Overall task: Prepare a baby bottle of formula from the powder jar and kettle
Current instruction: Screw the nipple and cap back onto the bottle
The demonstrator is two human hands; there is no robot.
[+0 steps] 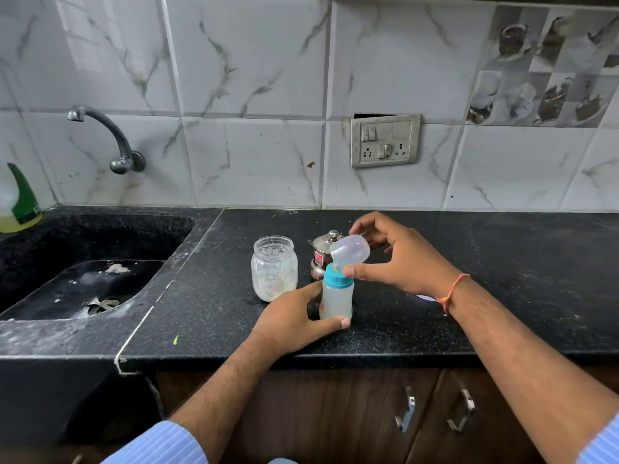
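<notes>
So the baby bottle [336, 301] is standing upright on the black speckled surface [502, 279], close to the front edge, and the left hand [294, 321] is wrapped around its lower half, thumb across the front near the base and the other fingers curled behind. The bottle looks cloudy white inside and has a teal screw ring [337, 275] on top. The right hand [398, 259] sits just above and to the right of it, pinching the clear dome cap [350, 252] between thumb and fingers; the cap is tilted and right at the ring, partly off to one side rather than seated square. There's an orange thread [452, 291] round that wrist.

Just left of the bottle is the powder jar [274, 266], lid off, with white powder clinging to the glass. Directly behind the bottle is a small steel kettle [322, 254] with a knob lid, partly hidden by the cap. Further left the sink [90, 283] is sunk into the same surface, tap [110, 139] on the tiled wall above it.
</notes>
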